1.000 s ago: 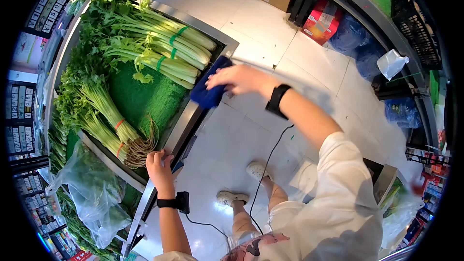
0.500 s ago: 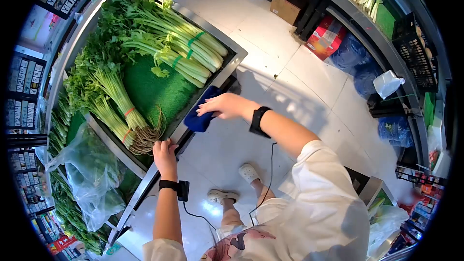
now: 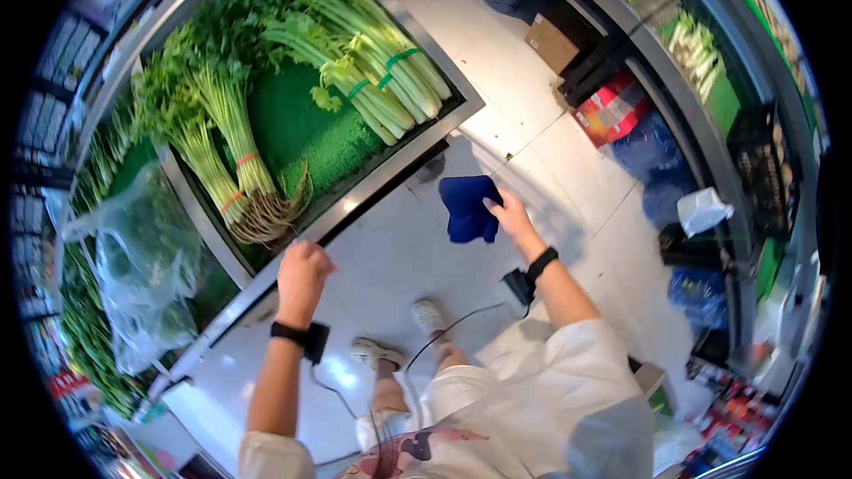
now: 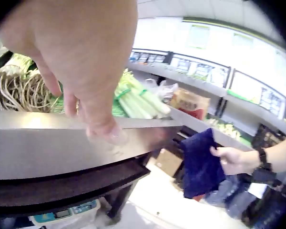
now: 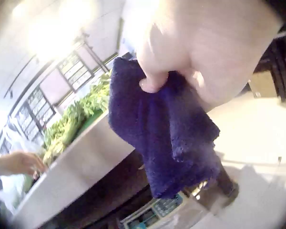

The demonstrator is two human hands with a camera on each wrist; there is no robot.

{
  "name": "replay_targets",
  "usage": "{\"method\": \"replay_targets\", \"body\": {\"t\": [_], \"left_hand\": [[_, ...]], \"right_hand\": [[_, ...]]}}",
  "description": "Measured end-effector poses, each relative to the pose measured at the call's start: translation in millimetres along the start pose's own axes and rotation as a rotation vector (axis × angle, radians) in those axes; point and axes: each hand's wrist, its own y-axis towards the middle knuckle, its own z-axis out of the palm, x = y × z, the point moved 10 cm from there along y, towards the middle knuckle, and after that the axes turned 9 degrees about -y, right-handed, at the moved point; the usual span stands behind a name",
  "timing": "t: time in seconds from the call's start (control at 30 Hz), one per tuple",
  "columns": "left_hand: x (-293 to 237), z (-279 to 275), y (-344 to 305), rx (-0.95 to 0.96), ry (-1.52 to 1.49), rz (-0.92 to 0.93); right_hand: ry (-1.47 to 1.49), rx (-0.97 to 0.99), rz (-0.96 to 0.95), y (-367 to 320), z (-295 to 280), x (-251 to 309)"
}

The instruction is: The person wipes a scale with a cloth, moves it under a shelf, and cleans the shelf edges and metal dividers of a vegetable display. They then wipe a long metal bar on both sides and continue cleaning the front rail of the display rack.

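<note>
A dark blue cloth hangs from the right hand, pinched between thumb and fingers, out over the floor beside the stand. In the right wrist view the cloth drapes below the thumb of the right hand. The left hand is at the stand's metal edge, near the roots of the red-banded celery; in the left wrist view its fingers hang loosely over that edge. Green-banded celery lies at the stand's far right corner on green matting.
Bagged greens lie left of the divider. Across the tiled floor stand a cardboard box, a red box and a black crate by another shelf. A cable runs from the right wrist down past the legs.
The right hand has drawn the blue cloth away from the stand's edge, and it now hangs free. The left hand stays near the edge. The head view has shifted.
</note>
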Motion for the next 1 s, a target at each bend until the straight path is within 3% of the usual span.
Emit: {"method": "replay_targets", "body": {"t": [0.03, 0.1, 0.17, 0.2, 0.27, 0.33, 0.4, 0.47, 0.5, 0.57, 0.8, 1.0], "left_hand": [[-11, 20, -25, 0.24, 0.074, 0.047], [-44, 61, -131, 0.658, 0.02, 0.226], [-96, 51, -228, 1.009, -0.241, 0.239], [-109, 48, -278, 1.217, -0.393, 0.062], [-121, 9, -313, 1.155, -0.813, -0.381], [-118, -9, -338, 1.063, -0.702, -0.467], [-115, -11, -356, 0.978, -0.564, -0.494], [-113, -12, -369, 0.905, -0.466, -0.508], [-112, -14, -375, 0.875, -0.434, -0.52], [-115, -18, -383, 0.836, -0.4, -0.536], [-118, -26, -396, 0.745, -0.326, -0.557], [-118, -30, -402, 0.624, -0.2, -0.472]], "right_hand": [[0.418, -0.055, 0.111, -8, -1, -27], [0.568, -0.188, 0.164, -26, -28, -22], [0.542, -0.287, 0.042, -24, -62, 22], [0.441, -0.368, -0.042, -11, -86, 18], [0.145, -0.493, -0.159, 9, -110, 63], [-0.108, -0.529, -0.302, 44, -118, 85], [-0.428, -0.523, -0.386, 68, -88, 125], [-0.552, -0.425, -0.4, 101, -48, 116], [-0.741, -0.52, -0.444, 94, -27, 130], [-0.779, -0.576, -0.394, 89, -17, 130], [-0.911, -0.519, -0.483, 75, 27, 140], [-0.99, -0.475, -0.474, 44, 87, 149]]}}
